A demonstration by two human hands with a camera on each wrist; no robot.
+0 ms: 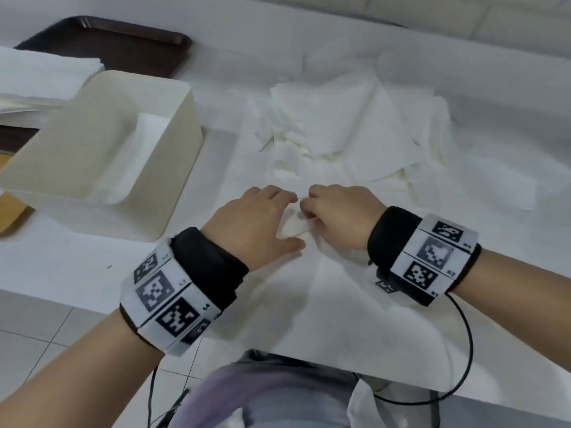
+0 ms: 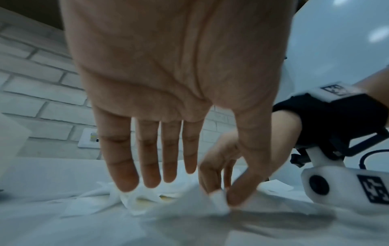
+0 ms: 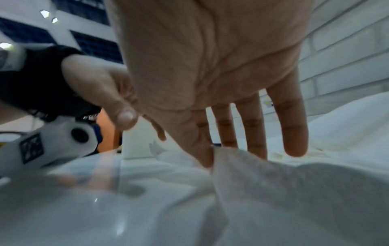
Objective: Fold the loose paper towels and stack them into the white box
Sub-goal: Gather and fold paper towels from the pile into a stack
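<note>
One loose paper towel lies flat on the table in front of me, between my two hands. My right hand pinches a raised edge of it between thumb and forefinger; the right wrist view shows this pinch on the towel. My left hand hovers over the towel with straight fingers, its thumb touching the sheet. A crumpled pile of loose towels lies just beyond the hands. The white box stands at the left with folded towels inside.
A dark tray sits at the back left, and a flat stack of white towels lies behind the box. The table's near edge runs just below my wrists. A brick wall stands behind the table.
</note>
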